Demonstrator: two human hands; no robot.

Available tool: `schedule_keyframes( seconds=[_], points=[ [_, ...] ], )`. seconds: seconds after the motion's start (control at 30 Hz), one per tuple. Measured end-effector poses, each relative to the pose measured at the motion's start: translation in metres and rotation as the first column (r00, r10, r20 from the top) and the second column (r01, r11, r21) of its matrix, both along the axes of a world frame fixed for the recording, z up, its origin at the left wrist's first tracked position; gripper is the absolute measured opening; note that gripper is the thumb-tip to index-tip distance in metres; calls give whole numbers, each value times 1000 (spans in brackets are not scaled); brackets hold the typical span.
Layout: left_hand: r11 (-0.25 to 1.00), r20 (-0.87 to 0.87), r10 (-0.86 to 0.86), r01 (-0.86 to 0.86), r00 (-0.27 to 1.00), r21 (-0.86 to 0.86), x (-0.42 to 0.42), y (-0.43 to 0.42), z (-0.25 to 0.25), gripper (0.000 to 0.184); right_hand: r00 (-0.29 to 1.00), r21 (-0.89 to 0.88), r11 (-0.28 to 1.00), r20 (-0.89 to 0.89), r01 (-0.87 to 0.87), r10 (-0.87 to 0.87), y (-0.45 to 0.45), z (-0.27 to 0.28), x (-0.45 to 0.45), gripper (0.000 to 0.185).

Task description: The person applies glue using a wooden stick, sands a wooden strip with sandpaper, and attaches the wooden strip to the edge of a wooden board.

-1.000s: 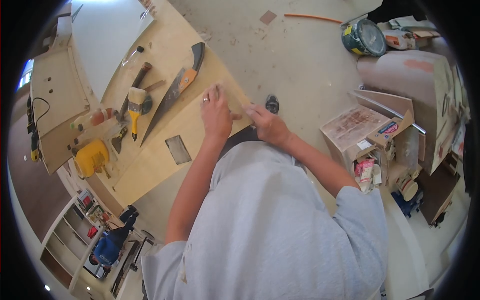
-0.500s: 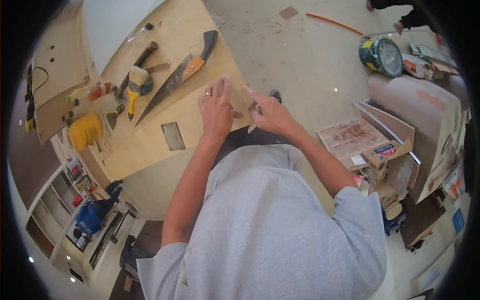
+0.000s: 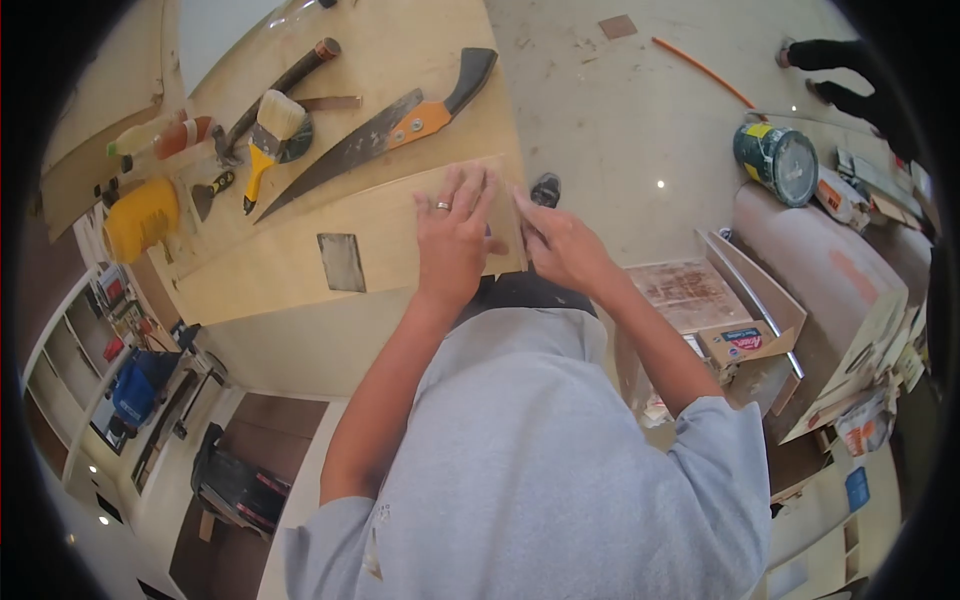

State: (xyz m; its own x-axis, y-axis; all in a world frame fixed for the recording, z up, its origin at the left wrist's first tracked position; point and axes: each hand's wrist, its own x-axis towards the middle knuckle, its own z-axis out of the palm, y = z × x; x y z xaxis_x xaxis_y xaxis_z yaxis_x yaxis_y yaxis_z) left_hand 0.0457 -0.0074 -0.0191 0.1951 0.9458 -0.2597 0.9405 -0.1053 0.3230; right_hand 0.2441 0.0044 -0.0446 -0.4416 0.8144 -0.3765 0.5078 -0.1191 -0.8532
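Note:
My left hand (image 3: 455, 235), a ring on one finger, lies on a pale plywood panel (image 3: 395, 240) with its fingers stretched out. At the panel's right end my right hand (image 3: 565, 250) is closed against the edge; whatever its fingers grip is hidden. A dark-bordered grey rectangular pad (image 3: 341, 262) lies on the panel to the left. Beyond it is a handsaw (image 3: 385, 135) with an orange and black handle. Further left lie a paintbrush (image 3: 270, 140), a hammer (image 3: 285, 90) and a small scraper (image 3: 212, 192).
A yellow container (image 3: 143, 218) and some bottles (image 3: 160, 138) are at the bench's left. To the right stand a paint bucket (image 3: 775, 163), a cardboard box (image 3: 745, 342) and a large curved panel (image 3: 810, 270). Another person's legs (image 3: 850, 80) show at top right.
The view has shifted, so the bench and tools appear moved. My right hand stays at the panel's edge, and my left hand remains on the panel. The other person's legs show more fully.

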Motion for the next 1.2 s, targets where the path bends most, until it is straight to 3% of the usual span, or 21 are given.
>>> schedule_keyframes(
  seconds=[0.1, 0.3, 0.5, 0.7, 0.8, 1.0, 1.2],
  points=[
    [1000, -10, 9, -9, 1000, 0, 2, 2, 2, 104, 999, 13, 999, 23, -35, 34, 3, -2, 0, 56],
    [998, -6, -7, 6, 1000, -58, 0, 7, 3, 100, 993, -46, 993, -45, 107, -109, 9, -6, -8, 38],
    [998, -5, -15, 14, 1000, -55, 0, 8, 2, 98, 992, -116, 988, -62, 106, -113, 8, -19, -5, 36],
    [999, 26, -8, 9, 1000, -37, 0, 8, 5, 101, 999, -38, 999, -5, 37, -37, 12, -11, -5, 32],
    [1000, 19, -21, 21, 1000, -7, 0, 8, 3, 103, 998, -81, 997, 54, 14, -9, 16, 3, -4, 35],
    [999, -11, -31, 31, 999, 23, -1, 3, -2, 102, 999, -10, 999, -7, 47, -47, 1, -7, 0, 49],
    [997, -21, -46, 47, 999, 59, -3, 0, -9, 103, 966, -185, 954, -62, 235, -250, -14, 2, 1, 54]
  ],
)
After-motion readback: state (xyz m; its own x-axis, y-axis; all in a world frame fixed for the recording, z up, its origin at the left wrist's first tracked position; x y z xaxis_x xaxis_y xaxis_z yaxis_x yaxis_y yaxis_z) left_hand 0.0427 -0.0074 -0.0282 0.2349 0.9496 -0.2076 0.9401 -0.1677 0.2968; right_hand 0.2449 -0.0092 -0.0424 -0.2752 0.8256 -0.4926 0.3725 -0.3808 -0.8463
